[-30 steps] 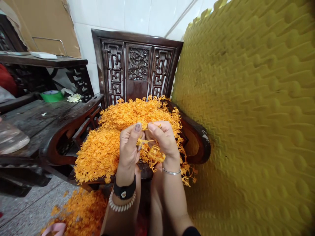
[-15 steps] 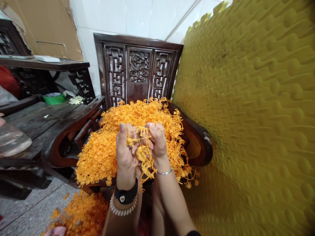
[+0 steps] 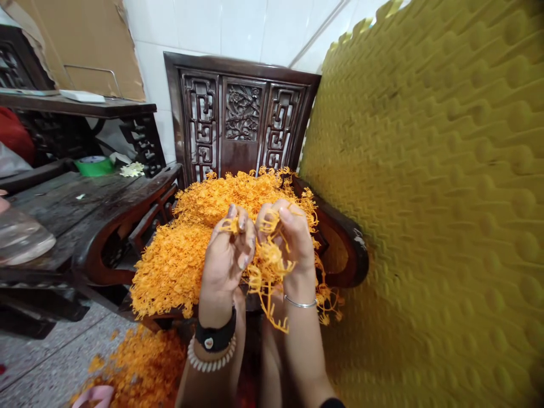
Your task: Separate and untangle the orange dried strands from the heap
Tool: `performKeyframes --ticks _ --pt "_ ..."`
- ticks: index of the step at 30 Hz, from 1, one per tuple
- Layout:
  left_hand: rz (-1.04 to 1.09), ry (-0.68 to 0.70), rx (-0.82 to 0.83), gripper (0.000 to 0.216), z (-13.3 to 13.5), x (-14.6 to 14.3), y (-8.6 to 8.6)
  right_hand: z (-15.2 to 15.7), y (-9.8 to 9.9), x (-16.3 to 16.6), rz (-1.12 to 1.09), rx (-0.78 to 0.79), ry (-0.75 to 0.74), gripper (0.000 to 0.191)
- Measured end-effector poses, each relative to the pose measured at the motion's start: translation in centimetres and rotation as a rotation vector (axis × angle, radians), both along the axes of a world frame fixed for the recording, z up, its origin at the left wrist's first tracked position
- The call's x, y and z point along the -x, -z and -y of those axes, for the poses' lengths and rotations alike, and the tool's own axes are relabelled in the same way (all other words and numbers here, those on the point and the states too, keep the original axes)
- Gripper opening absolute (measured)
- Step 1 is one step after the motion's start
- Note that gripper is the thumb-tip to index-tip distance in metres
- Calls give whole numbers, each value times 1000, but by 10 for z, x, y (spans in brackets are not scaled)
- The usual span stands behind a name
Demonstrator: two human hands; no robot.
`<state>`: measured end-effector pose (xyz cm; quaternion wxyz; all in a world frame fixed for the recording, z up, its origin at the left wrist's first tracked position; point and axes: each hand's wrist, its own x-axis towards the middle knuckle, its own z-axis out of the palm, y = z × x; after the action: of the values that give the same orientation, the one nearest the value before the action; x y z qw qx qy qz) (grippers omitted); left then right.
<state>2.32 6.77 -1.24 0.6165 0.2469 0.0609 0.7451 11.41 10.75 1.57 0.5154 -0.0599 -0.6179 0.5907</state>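
Over a chair seat heaped with orange plastic flower pieces (image 3: 168,269), both of my hands are raised side by side. My left hand (image 3: 219,266) is closed, its thumb and fingers pinching a small orange sprig (image 3: 230,226). Slightly apart from it, my right hand (image 3: 300,241) is closed on a cluster of orange plastic flower pieces (image 3: 272,254). Thin spidery strands dangle from that cluster below the fingers. Some of the right fingertips are hidden behind the pieces.
A dark carved wooden chair (image 3: 242,152) holds the heap. To the right stands a yellow textured foam mat (image 3: 425,170). Green tape (image 3: 94,166) and a clear container (image 3: 25,238) sit on the left bench. More orange pieces (image 3: 147,362) lie on the floor beside a pink ring (image 3: 102,395).
My hands have moved apart, the right one shifting to the right with the orange cluster. The strands stretched between the hands have separated, leaving a small sprig in my left fingers.
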Motion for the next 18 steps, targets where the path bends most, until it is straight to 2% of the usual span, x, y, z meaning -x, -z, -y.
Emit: performKeyframes --ticks 2,5,12,14,16,18 --pt "-75 -115 34 9 2 1 0 0 -4 -10 86 -50 74 26" --pt "-171 -251 32 4 4 3 -1 1 -10 -22 199 -98 136 23" --pt "-335 -333 17 36 6 3 -4 8 -11 -18 315 -191 166 25" --pt "-429 -431 36 45 6 0 -3 9 -10 -15 354 -213 160 24" --pt "-577 -538 58 43 6 -3 0 8 -8 -14 395 -224 180 23" --pt "-713 -549 47 37 5 -4 1 6 -6 -13 413 -206 211 26"
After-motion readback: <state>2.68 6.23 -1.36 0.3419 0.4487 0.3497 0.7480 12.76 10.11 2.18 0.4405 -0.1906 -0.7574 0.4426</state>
